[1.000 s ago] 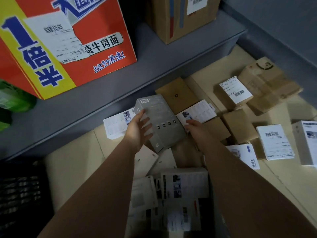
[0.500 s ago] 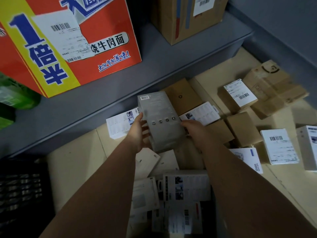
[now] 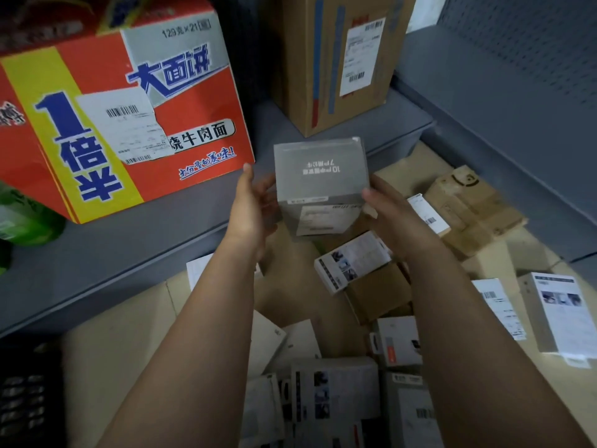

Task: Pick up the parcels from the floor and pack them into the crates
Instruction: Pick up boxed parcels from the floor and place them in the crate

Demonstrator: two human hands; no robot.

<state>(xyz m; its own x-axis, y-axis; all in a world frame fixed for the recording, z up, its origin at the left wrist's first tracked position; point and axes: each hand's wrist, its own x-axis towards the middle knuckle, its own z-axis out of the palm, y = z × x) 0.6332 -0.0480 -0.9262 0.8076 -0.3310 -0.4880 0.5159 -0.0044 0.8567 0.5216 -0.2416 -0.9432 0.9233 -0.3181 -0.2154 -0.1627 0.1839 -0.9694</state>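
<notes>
I hold one grey box (image 3: 319,185) up in the air with both of my hands; my left hand (image 3: 250,205) presses on its left side and my right hand (image 3: 387,215) presses on its right side, so the box is squeezed between my palms and fingers. It is up off the floor, in front of the grey shelf (image 3: 193,227) and just below the brown carton (image 3: 336,59) that stands there; the big red noodle box (image 3: 122,124) sits on the same shelf, off to my left.

I think the job is only at its start; this one parcel is lifted but not packed yet. Lots of parcels lie on the floor (image 3: 106,367) under my arms: a white box with pictures (image 3: 352,263), a small brown box (image 3: 378,292), a big crumpled brown parcel (image 3: 468,208), and a tall white box (image 3: 559,312) far to my right. A dark crate (image 3: 26,396) shows at the bottom left; I can not see if anything is inside it. I guess I must carry the grey box over there next, then come back for all the rest.
</notes>
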